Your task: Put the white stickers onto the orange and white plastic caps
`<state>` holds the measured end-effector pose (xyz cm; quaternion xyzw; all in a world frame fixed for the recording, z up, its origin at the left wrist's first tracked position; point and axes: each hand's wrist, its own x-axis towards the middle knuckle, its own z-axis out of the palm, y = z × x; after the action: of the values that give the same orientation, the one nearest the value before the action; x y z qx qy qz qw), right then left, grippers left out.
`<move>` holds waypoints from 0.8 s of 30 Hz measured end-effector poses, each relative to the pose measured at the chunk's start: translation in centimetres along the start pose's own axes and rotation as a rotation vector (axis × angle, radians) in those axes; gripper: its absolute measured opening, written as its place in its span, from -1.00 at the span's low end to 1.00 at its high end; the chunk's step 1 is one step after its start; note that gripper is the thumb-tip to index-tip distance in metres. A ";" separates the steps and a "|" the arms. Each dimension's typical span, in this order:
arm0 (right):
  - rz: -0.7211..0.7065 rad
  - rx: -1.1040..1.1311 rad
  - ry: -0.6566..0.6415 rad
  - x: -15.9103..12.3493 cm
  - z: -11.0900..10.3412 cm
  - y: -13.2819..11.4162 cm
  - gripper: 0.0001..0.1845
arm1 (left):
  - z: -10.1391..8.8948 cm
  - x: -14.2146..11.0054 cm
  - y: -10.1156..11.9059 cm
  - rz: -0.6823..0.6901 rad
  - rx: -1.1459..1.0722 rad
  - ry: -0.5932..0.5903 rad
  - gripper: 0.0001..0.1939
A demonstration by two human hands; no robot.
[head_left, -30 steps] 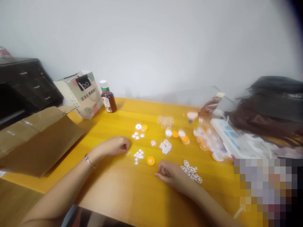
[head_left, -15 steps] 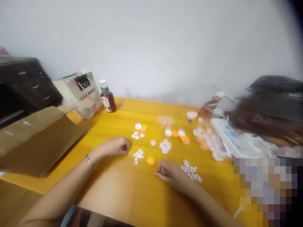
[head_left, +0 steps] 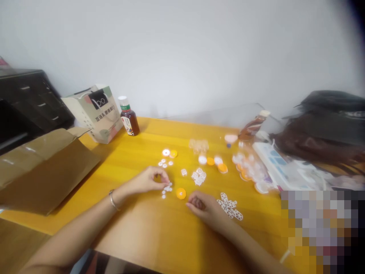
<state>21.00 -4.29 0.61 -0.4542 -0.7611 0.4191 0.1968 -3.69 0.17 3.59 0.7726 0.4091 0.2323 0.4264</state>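
Note:
My left hand (head_left: pixel 149 179) reaches over a small group of white round pieces (head_left: pixel 168 188). Its thumb and forefinger come together at the group's far edge, pinched on a small white piece. My right hand (head_left: pixel 203 205) rests low over the table, fingers curled in; whatever they may hold is hidden. Just left of it lies an orange scalloped disc (head_left: pixel 181 193) with a pale centre. White openwork oval pieces (head_left: pixel 229 207) lie in a pile right of that hand. Farther back are a heap of white gear-like pieces (head_left: pixel 199 177) and a single one (head_left: pixel 184 172).
On the yellow table (head_left: pixel 137 236), more white rounds (head_left: pixel 164 165) lie beside a white disc (head_left: pixel 165 152) and a yellow disc (head_left: pixel 173 154). A cardboard box (head_left: pixel 48 171), paper bag (head_left: pixel 104 118) and dark bottle (head_left: pixel 130 120) stand left. Clear plastic parts (head_left: pixel 248 165) and a dark bag (head_left: pixel 327 129) are right.
My left hand has moved right, from beside the white round pieces to over them, and its fingers have gone from curled to a pinch. My right hand has hardly moved.

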 end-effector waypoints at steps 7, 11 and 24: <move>-0.023 0.175 0.204 -0.1 1.5 -1.3 -0.87 | 5.7 0.0 0.7 -0.030 -0.268 0.030 -0.94; 0.005 0.252 0.195 -0.1 1.6 -1.4 -0.87 | 6.4 -0.1 0.5 -0.004 -0.237 0.047 -0.93; 0.147 0.612 0.110 0.5 1.4 -0.4 -0.75 | 5.8 -0.7 0.8 0.531 0.469 0.243 -0.88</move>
<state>19.54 -4.57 0.13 -0.4496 -0.5530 0.6167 0.3342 0.36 -3.35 1.23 0.8952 0.2843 0.3248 0.1110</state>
